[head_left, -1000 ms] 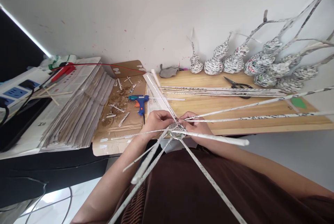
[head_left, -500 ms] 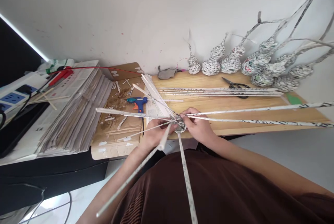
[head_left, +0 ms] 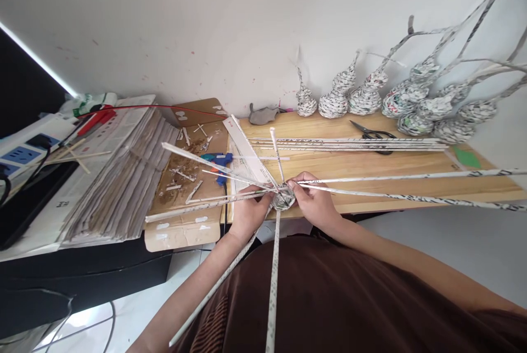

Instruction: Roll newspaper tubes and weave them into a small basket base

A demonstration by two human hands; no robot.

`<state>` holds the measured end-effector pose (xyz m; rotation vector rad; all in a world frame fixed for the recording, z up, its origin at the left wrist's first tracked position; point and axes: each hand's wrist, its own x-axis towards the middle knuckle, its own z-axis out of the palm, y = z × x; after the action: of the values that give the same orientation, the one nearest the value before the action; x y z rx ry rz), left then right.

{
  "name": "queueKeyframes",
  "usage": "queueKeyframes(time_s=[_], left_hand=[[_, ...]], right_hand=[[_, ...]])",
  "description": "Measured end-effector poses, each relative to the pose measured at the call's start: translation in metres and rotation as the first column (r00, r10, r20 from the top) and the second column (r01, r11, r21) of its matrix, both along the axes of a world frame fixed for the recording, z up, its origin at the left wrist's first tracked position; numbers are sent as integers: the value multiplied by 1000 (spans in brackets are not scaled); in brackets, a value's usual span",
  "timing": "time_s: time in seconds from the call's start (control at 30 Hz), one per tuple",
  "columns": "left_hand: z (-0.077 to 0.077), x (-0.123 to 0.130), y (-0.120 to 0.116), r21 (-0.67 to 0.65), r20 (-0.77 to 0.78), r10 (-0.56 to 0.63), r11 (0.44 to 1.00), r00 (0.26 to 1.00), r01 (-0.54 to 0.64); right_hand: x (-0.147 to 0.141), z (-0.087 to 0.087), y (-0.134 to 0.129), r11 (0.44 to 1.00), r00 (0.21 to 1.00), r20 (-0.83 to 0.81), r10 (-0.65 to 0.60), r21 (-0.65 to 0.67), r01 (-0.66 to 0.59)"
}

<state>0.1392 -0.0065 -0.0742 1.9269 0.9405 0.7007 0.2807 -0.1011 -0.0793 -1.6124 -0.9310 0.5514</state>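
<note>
A small round weave of rolled newspaper (head_left: 284,197) sits between both hands near the table's front edge, with several paper tubes fanning out from it. My left hand (head_left: 252,210) is closed on its left side, the fingers partly hidden under the tubes. On the right, my right hand (head_left: 313,202) pinches the weave's edge, where two long paper tubes (head_left: 387,195) run off to the right. One tube hangs down over the brown shirt, and another slants down to the lower left.
Woven paper gourds (head_left: 333,105) line the wall. Black scissors (head_left: 373,133) lie by a row of loose paper tubes (head_left: 321,145). To the left are a blue glue gun (head_left: 222,165) on cardboard (head_left: 181,237), a newspaper stack (head_left: 123,177) and a power strip (head_left: 24,152).
The weave has turned between my hands. One short tube now stands up toward the wall, the left tubes lie at other angles, and the hanging tube has swung left.
</note>
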Motion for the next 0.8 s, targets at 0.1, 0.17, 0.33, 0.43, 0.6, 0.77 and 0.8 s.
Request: queueKeyframes(time_s=[0.1,0.17,0.33,0.43,0.6,0.77,0.8], left_hand=[[-5,0,0,-58,47,15,998,999,-12],[-4,0,0,-90,60,14,996,998,-8],[2,2,-1,-51,-16,62,997,998,-63],[2,4,-2,37,-58,98,995,993,-96],[-4,5,-3,138,39,9,990,999,-14],[-4,5,0,47,84,-18,999,996,14],[-3,6,1,58,65,-5,998,998,1]], right_hand=[[2,-1,0,1000,1000,-17,7,4,-7],[3,-1,0,1000,1000,-17,8,5,-8],[2,0,0,1000,1000,-12,13,7,-13],[1,2,1,1000,999,32,14,3,-15],[2,1,2,1000,999,53,-8,4,7],[3,2,2,1000,999,36,21,-11,-21],[2,3,2,1000,999,36,28,-8,-28]])
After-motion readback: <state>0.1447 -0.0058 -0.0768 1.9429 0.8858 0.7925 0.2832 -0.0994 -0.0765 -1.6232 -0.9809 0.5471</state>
